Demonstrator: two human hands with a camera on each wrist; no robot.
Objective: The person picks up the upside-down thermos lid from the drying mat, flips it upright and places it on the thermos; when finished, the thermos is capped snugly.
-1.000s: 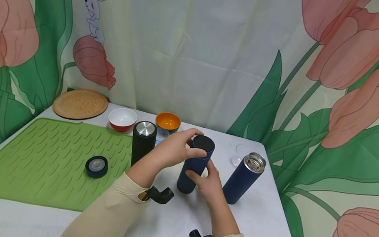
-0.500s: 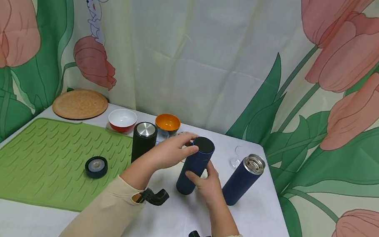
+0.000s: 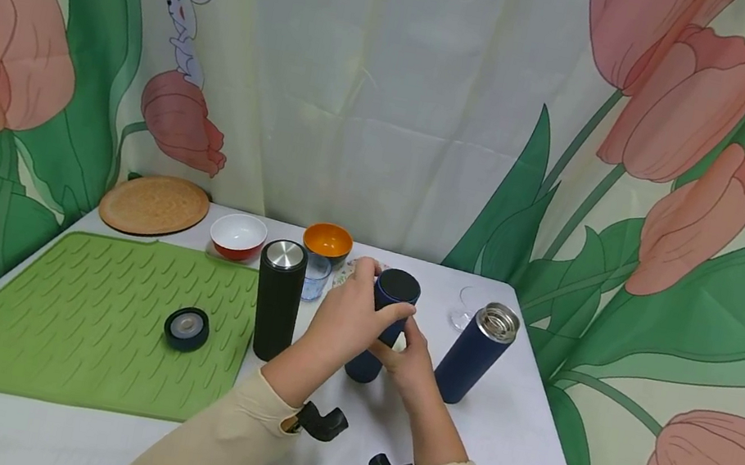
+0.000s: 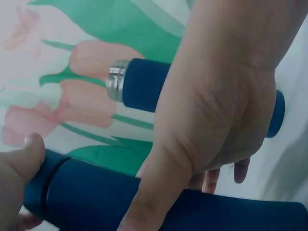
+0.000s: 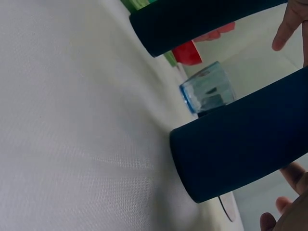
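My left hand [image 3: 348, 320] curls its fingers around the capped navy flask [image 3: 384, 326] on the bench [image 3: 512, 457]; my right hand [image 3: 411, 364] grips its body lower down.

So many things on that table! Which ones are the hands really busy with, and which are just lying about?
In use:
- capped blue flask, upright
- left hand, gripping its upper part
- right hand, holding its body lower down

Lying about:
- open blue flask
- black flask
- loose lid on green mat
- white bowl
- orange bowl
- blue glass
- round wooden board
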